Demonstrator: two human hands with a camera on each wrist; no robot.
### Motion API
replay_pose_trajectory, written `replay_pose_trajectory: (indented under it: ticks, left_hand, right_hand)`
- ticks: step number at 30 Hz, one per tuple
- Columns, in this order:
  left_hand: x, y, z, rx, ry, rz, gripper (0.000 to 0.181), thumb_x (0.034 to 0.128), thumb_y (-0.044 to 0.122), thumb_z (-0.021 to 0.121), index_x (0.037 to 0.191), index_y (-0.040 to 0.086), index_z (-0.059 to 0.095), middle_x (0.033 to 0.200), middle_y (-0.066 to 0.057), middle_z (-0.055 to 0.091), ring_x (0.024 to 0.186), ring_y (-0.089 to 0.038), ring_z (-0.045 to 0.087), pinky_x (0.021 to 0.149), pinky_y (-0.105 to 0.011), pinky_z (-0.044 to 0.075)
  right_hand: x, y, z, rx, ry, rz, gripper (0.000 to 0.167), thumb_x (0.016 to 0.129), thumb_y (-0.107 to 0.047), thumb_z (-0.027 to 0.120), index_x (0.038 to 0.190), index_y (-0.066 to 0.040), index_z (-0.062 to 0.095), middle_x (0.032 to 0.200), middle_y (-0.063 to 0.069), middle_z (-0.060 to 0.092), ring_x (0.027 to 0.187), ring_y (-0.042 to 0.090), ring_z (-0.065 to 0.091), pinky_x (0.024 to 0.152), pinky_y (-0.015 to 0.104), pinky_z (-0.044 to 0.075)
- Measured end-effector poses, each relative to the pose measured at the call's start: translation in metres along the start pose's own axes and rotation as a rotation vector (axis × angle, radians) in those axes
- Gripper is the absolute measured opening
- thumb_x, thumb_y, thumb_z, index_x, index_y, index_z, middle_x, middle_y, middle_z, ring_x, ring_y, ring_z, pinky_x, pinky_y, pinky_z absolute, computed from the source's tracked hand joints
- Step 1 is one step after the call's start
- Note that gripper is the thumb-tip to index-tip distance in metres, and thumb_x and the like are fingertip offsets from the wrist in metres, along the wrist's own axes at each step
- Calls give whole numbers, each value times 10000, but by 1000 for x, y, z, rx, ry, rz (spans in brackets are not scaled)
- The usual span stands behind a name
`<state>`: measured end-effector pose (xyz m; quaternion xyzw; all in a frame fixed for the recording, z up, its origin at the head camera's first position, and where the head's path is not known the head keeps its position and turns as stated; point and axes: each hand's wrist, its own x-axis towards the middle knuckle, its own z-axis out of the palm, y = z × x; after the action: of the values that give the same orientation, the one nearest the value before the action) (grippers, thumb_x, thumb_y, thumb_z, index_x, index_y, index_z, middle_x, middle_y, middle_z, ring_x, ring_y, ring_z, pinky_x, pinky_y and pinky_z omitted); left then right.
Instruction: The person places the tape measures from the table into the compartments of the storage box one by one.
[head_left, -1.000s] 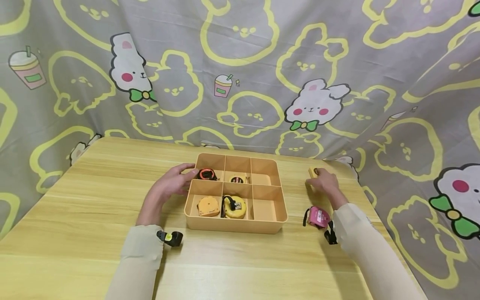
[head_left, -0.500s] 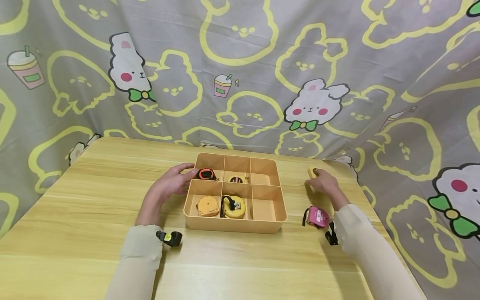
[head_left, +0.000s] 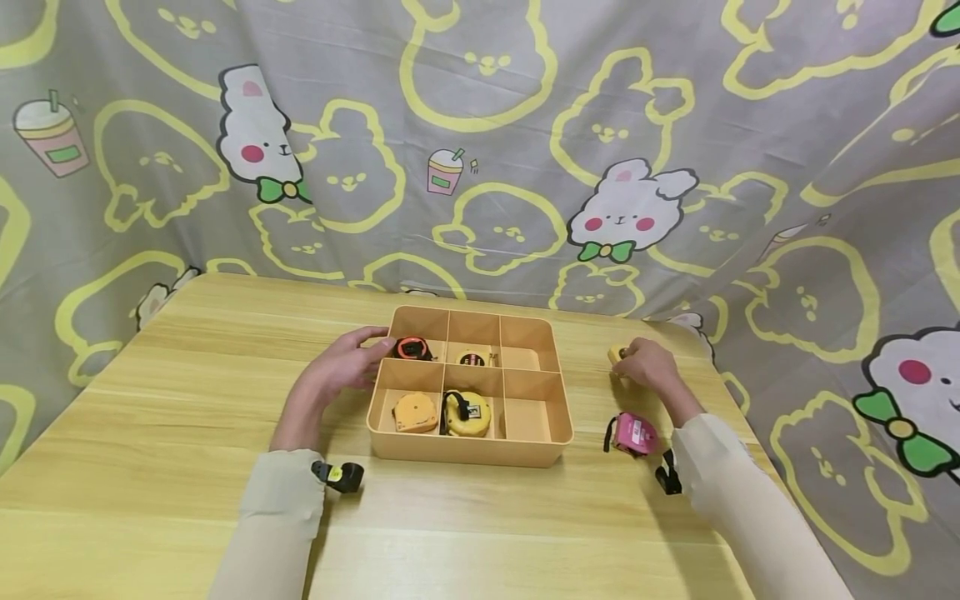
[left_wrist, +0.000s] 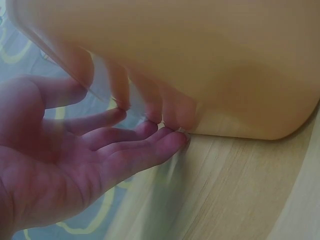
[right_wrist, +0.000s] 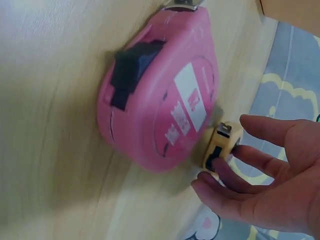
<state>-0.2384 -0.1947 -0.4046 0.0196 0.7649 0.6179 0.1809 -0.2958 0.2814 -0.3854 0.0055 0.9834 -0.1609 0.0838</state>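
Note:
In the head view my left hand (head_left: 341, 362) is at the left wall of an orange six-compartment organizer box (head_left: 465, 451). The left wrist view has its extended fingers (left_wrist: 135, 150) at the box's smooth side, near the bottom edge. On the right, my right hand (head_left: 648, 364) holds a small yellow tape measure (head_left: 617, 353) at the table. Its fingers (right_wrist: 235, 180) lie around that yellow tape measure (right_wrist: 218, 145) in the right wrist view; the exact thumb contact is unclear. Nearer the body lies a pink tape measure (head_left: 635, 435) with a black strap.
Inside the box are a red-and-black tape measure (head_left: 413, 349), a yellow one with a black label (head_left: 472, 359), an orange one (head_left: 416, 412) and a round yellow one (head_left: 468, 414). Both right-column compartments show bare floors. A patterned curtain (head_left: 510, 167) hangs behind the wooden table (head_left: 420, 533).
The small yellow tape measure has shifted slightly left and toward the body, and the right hand's fingers have changed position around it. The left hand and box stay put.

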Motion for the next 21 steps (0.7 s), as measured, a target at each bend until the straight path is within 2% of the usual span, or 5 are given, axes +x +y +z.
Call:
replay_pose_trajectory:
  ticks: [7, 15, 18, 21]
  left_hand:
    - [1, -2, -1, 2, 2, -4, 625, 1102, 311, 429, 1620, 55, 189, 1590, -274, 361, 1435, -453, 410, 1098, -574, 439]
    - [1, -2, -1, 12, 2, -6, 638, 1101, 318, 431, 1623, 56, 177, 1589, -278, 359, 1434, -458, 408, 1105, -577, 431]
    - [1, -2, -1, 17, -1, -5, 643, 1101, 324, 430, 1625, 57, 169, 1593, -278, 352, 1437, -458, 404, 1103, -574, 435]
    - [2, -2, -1, 14, 0, -4, 643, 1101, 321, 433, 1624, 55, 172, 1592, -276, 355, 1436, -456, 407, 1097, -574, 442]
  right_hand:
    - [-4, 0, -2, -4, 12, -12, 388, 854, -252, 731, 1050, 79, 684, 1112, 270, 697, 921, 360, 631, 799, 438, 498]
    - [-5, 2, 5, 63, 103, 13, 297, 824, -219, 763, 935, 52, 721, 989, 221, 725, 834, 312, 617, 702, 356, 455]
    - [-3, 3, 10, 96, 161, 30, 260, 814, -207, 767, 855, 46, 726, 948, 212, 732, 816, 314, 613, 727, 389, 451]
    - [0, 5, 16, 124, 230, 32, 232, 806, -182, 766, 768, 41, 715, 884, 203, 738, 793, 331, 617, 819, 479, 461]
